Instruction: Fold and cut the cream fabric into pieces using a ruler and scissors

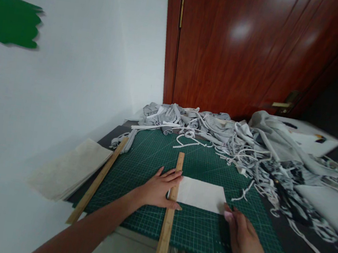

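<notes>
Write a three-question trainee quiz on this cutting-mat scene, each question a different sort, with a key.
1. True or false: the left hand presses on the wooden ruler lying across the green cutting mat.
2. Which part of the white fabric piece do the right hand fingers touch? A) its near right corner B) its far left corner C) its middle
3. Fill in: a second, longer wooden ruler lies along the mat's ____ edge.

Key: 1 true; 2 A; 3 left.

Grey fabric strips are heaped at the mat's far side, below the brown door.
</notes>
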Demonstrator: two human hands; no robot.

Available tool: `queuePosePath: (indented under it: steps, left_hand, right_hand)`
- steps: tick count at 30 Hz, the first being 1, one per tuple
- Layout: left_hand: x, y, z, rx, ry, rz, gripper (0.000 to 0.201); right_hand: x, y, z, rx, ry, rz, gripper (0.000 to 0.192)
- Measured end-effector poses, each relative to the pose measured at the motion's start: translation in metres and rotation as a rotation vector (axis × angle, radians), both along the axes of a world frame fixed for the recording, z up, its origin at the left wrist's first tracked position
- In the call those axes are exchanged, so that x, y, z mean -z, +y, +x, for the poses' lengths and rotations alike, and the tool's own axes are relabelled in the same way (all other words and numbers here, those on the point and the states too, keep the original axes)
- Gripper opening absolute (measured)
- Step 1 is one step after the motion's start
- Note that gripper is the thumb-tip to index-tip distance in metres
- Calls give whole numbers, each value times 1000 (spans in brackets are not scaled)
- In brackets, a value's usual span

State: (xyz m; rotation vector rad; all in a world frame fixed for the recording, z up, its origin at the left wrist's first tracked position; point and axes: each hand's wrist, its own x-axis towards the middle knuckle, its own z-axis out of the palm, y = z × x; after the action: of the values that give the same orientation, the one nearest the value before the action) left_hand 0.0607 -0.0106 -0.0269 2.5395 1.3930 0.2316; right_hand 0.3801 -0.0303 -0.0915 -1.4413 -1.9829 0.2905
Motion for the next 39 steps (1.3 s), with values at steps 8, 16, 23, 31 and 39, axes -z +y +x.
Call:
queuePosePath:
  steps: [8, 16, 23, 31, 39]
  left_hand:
    - [-1, 0, -1, 9, -4, -17, 98]
    - [2, 1, -1, 2, 6, 7, 98]
    - [5, -1, -1, -15, 41, 33, 110]
    - [1, -3, 2, -32, 76, 38, 112]
    - [3, -3, 2, -30, 47, 64, 107]
  right_hand:
    - [0, 0, 0, 6, -23, 34, 45]
    - [0, -1, -2, 26, -20, 21, 45]
    - [-2, -1, 2, 15, 34, -20, 41]
    - [-72, 4, -49, -255, 130, -41, 31]
    - [-71, 29, -116, -714, 96, -210, 24]
